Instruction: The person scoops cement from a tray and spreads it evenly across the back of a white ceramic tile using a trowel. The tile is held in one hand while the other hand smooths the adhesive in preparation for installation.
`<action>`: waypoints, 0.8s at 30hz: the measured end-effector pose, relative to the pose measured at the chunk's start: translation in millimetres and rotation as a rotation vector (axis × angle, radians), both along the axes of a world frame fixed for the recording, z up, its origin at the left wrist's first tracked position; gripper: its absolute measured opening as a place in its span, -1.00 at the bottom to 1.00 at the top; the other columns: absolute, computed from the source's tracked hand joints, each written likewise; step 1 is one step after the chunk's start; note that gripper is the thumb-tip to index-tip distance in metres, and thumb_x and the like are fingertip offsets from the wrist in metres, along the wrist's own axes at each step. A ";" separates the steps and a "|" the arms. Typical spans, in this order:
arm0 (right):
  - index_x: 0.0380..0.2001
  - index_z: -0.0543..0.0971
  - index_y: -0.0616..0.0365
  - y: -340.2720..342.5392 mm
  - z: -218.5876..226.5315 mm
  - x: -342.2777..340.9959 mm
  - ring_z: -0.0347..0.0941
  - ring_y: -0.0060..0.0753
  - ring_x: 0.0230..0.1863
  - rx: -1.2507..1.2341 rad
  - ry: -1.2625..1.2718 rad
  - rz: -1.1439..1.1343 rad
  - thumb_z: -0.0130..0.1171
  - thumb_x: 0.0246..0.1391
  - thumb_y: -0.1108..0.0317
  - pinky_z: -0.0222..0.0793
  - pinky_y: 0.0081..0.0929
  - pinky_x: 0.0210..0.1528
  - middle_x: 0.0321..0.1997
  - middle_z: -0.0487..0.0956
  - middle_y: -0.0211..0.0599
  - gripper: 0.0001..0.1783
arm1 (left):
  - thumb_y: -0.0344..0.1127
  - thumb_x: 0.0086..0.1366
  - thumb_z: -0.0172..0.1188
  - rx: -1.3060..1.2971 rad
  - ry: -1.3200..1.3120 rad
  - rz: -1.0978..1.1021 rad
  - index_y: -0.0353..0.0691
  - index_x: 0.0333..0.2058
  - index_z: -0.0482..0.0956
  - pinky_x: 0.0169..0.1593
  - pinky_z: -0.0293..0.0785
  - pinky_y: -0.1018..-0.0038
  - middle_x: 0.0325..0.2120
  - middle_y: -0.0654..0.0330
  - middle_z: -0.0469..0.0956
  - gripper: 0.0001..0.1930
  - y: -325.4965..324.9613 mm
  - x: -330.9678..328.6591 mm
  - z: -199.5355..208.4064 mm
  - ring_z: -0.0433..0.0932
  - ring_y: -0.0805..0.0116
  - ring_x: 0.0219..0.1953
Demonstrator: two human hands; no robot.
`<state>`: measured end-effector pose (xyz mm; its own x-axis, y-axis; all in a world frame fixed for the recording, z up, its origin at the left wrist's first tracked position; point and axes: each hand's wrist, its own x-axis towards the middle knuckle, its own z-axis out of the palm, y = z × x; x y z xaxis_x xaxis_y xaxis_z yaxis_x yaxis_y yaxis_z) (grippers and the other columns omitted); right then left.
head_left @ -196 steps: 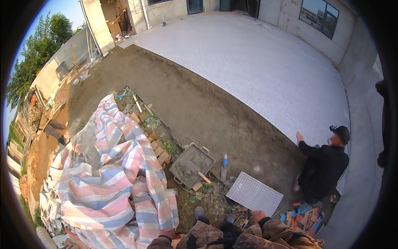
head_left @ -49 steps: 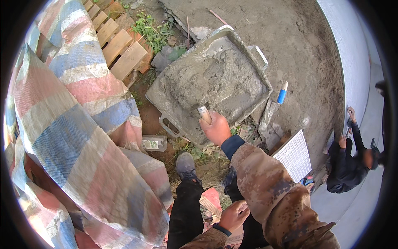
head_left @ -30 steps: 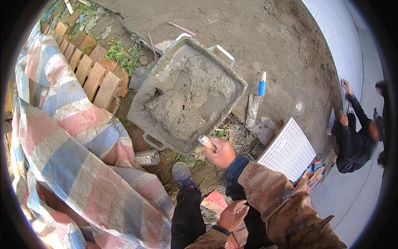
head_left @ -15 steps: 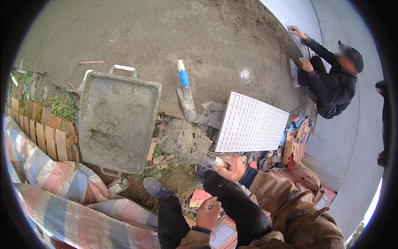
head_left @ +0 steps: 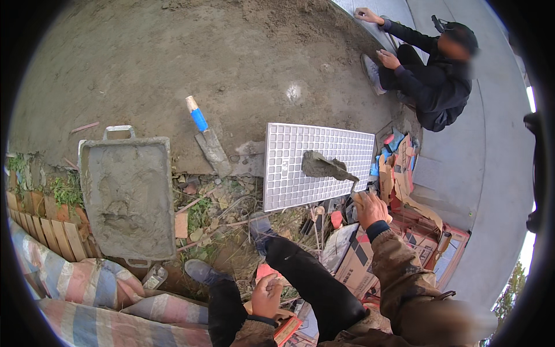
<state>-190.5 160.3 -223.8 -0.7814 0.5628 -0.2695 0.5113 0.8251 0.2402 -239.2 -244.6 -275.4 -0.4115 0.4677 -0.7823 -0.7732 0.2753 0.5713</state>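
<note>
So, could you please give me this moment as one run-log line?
right grip: holds mortar-coated trowel over gridded panel, contact unclear | left grip: loosely curled, nothing visible held | tub: contains mortar | co-worker: crouched

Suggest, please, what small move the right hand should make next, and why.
Probably spread the mortar across the gridded panel: the right hand holds the trowel over it, with mortar clumped at the blade, while most of the panel's squares look bare.
</note>
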 end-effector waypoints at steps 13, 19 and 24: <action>-0.01 0.57 0.12 -63.7 4.2 -68.7 0.57 0.09 -0.26 -0.243 0.174 0.016 0.32 0.05 0.20 0.49 -0.12 -0.26 -0.23 0.60 -0.09 -0.56 | -0.27 0.30 0.30 0.042 -0.055 0.030 -0.36 0.02 0.54 -0.11 0.58 0.44 -0.25 0.06 0.65 -0.62 -3.9 -7.4 8.4 0.66 0.35 -0.21; 0.00 0.54 0.22 -184.3 -46.4 -198.2 0.54 0.08 -0.37 -0.739 0.095 0.411 0.30 0.08 0.25 0.48 -0.15 -0.35 -0.34 0.55 -0.07 -0.56 | -0.20 0.38 0.23 0.042 -0.101 0.052 -0.34 0.09 0.48 -0.03 0.57 0.40 -0.16 0.02 0.64 -0.58 -10.0 -17.1 16.8 0.65 0.31 -0.12; 0.08 0.44 0.30 -299.6 -95.8 -271.7 0.57 0.06 -0.29 -0.727 -0.128 0.729 0.16 0.20 0.17 0.53 -0.13 -0.25 -0.26 0.59 -0.03 -0.50 | -0.15 0.39 0.22 0.058 -0.135 0.144 -0.31 0.10 0.48 -0.02 0.56 0.39 -0.14 0.00 0.64 -0.57 -18.7 -13.3 21.9 0.65 0.27 -0.09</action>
<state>-462.2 -139.3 -319.6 -0.8090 -0.3666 -0.4596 -0.1645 0.8917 -0.4218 -252.5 -263.3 -253.4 -0.3705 0.4574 -0.8084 -0.8727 0.1266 0.4716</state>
